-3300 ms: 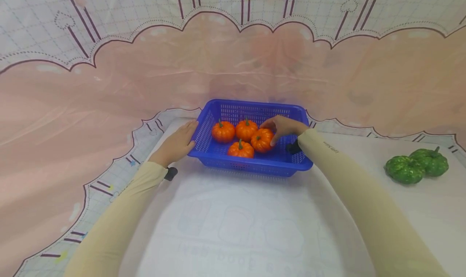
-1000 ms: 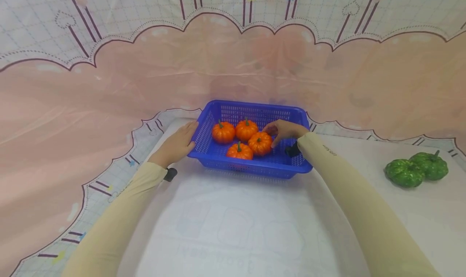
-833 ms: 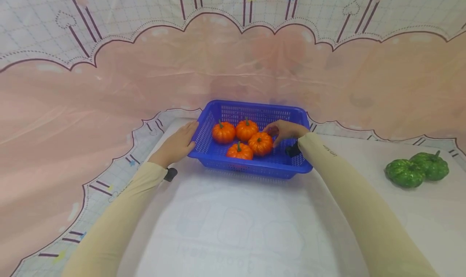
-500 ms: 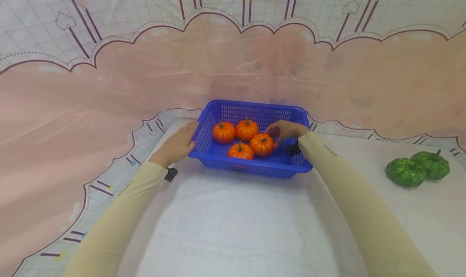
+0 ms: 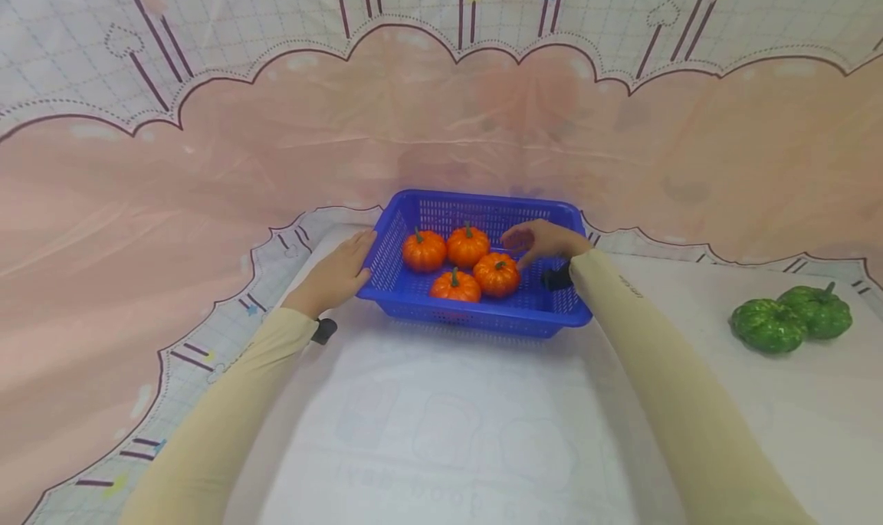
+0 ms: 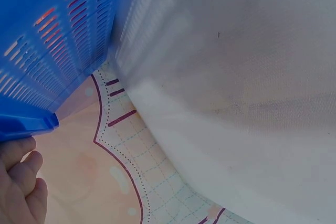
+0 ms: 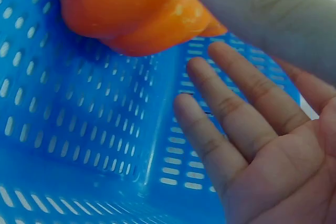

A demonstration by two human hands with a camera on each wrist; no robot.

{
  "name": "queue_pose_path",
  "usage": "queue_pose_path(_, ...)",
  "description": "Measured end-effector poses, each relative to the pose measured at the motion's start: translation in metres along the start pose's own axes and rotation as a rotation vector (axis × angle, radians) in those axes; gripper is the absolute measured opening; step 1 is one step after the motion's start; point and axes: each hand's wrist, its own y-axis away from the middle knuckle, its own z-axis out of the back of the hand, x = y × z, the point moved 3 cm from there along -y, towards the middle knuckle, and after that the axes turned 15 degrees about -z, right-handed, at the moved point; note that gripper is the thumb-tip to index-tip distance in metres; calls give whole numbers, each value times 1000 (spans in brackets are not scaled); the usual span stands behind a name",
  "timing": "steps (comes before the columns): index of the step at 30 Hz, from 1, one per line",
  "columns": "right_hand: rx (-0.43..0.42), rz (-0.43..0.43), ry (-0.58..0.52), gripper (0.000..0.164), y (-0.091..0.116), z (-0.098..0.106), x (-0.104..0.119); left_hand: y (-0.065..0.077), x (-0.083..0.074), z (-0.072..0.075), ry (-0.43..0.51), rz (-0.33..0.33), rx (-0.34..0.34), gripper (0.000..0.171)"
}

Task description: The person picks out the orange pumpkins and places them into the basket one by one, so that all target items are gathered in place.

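Note:
Several orange pumpkins sit inside a blue slotted basket [image 5: 476,316], their stems mostly upward. My right hand [image 5: 546,240] is over the basket's right half, fingers spread and slightly bent, beside the rightmost pumpkin [image 5: 497,274]. In the right wrist view the thumb [image 7: 262,14] lies against or very near that pumpkin [image 7: 131,9], while the other fingers stand apart from it. The front pumpkin [image 5: 456,287] is partly hidden by the basket's near rim. My left hand [image 5: 333,273] rests with straight fingers on the left rim; in the left wrist view its fingertips [image 6: 23,169] are just beneath the rim.
Two green, bumpy pumpkins [image 5: 768,326] lie touching each other on the white tabletop [image 5: 448,418], far to the right. A pink and white patterned cloth [image 5: 483,142] rises behind the basket. Two more orange pumpkins, left [image 5: 424,251] and rear [image 5: 468,246], sit in the basket.
The rightmost pumpkin has been turned more upright and nudged slightly right. My right hand has let go, spreading its fingers and rising a little. My left hand stays put.

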Motion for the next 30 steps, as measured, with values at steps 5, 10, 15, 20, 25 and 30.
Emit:
queue_pose_path(5, -27, -4, -94, 60, 4, 4, 0, -1, -2, 1, -5, 2, 3, 66)
queue_pose_path(10, -67, 22, -168, 58, 9, 9, 0, -4, -2, 1, -6, -15, -7, 66)
queue_pose_path(15, -53, 82, -266, 58, 14, 12, -1, -4, -3, 1, -9, -29, -18, 66)
queue_pose_path(20, -33, 108, -333, 61, 20, 14, -1, -3, -3, 1, -14, -44, -35, 65)
queue_pose_path(25, -41, 135, -346, 62, 28, 17, 1, -1, -2, 1, -25, -48, -47, 65)
queue_pose_path(30, -86, 135, -299, 62, 39, 22, 3, 1, -1, 2, -18, -44, -49, 66)
